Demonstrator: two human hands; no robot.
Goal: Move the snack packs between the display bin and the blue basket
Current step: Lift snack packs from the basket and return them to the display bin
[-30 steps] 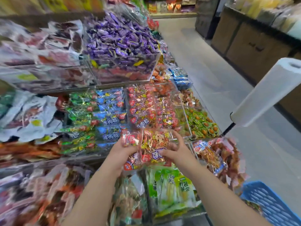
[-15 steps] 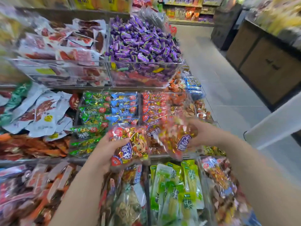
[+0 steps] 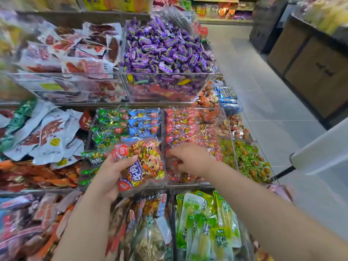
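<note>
Snack pack of clear plastic with red label (image 3: 139, 164), gripped in your left hand (image 3: 109, 176), just left of the clear acrylic display bin (image 3: 188, 183), your right hand (image 3: 190, 159) curled among its red packs (image 3: 180, 127), grasp unclear.

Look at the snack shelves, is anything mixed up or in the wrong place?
Yes, a little. In the clear bin of purple candies, a few yellow wrappers and red wrappers sit near the bottom, showing through the front wall. They look like strays from another sort.
</note>
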